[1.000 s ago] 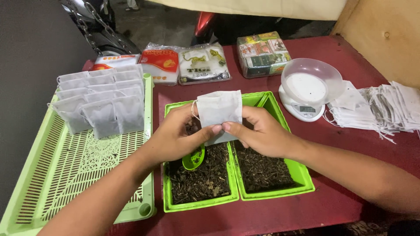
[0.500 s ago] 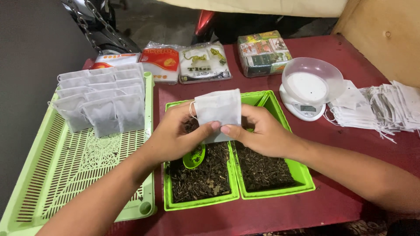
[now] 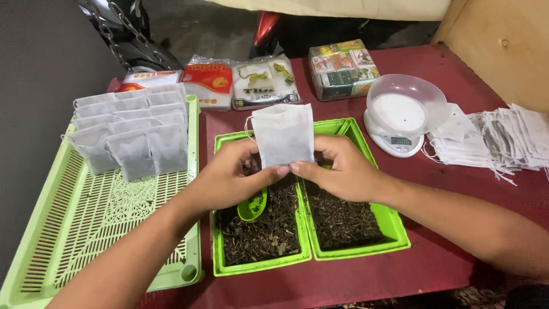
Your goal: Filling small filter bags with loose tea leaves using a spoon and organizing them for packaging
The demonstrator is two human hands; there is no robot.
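Two hands, one white filter bag, held upright above a pair of bright green tubs.

Item 1. White filter bag (image 3: 283, 133): flat, rectangular, with a thin string at its upper left corner. Held by its lower edge over the tubs, well above the loose leaf, so likely that any spill falls back in.

Item 2. Left hand (image 3: 229, 180): fingers curled, thumb and forefinger pressed together on the bag's lower left part.

Item 3. Right hand (image 3: 340, 171): same pose, mirrored; thumb tip meets the left thumb tip at the bag's bottom edge. Both hands closed in a pinch, nothing else in them.

Item 4. Left green tub (image 3: 260, 264) and right green tub (image 3: 394, 226): side by side, touching, each part-filled with dark dried leaf. Small green scoop (image 3: 252, 207) lies in the left tub, partly under the left hand.

Item 5. Pale green slotted tray (image 3: 86, 229), left of the tubs: rows of filled bags (image 3: 134, 129) overlapped at its far end.

Item 6. Small digital scale (image 3: 398, 140) with clear bowl (image 3: 407, 106), right of the tubs, within reach.

Item 7. Stack of empty flat bags (image 3: 497, 140), far right, strings trailing.

Item 8. Sealed packets (image 3: 266, 83) and a wrapped block of boxes (image 3: 343, 68), along the far edge of the dark red worktop (image 3: 354, 280).
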